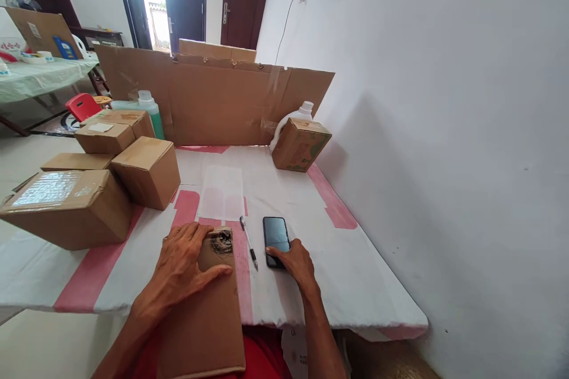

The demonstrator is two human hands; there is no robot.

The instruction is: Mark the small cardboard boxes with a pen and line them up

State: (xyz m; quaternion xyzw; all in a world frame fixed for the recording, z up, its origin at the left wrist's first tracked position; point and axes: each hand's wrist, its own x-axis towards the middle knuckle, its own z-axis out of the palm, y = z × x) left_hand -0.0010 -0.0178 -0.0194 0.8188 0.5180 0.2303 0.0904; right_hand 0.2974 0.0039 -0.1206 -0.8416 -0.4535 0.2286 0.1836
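Note:
My left hand holds a flat brown cardboard piece, its fingers bent at the upper left corner and its thumb stretched across the face. Black scribble marks cover the cardboard's upper right corner. The lower end of the piece reaches past the table's front edge, over my lap. My right hand grips the lower part of a black smartphone, thumb over the screen, which looks dark. The other fingers are partly hidden at the phone's right side. Between the cardboard and the phone lies a pen with a black grip.
Several cardboard boxes stand on the left, near a green-liquid jug. At the back right, a tilted box leans by a white jug. A tall cardboard panel spans the table's far edge; a white wall borders the right.

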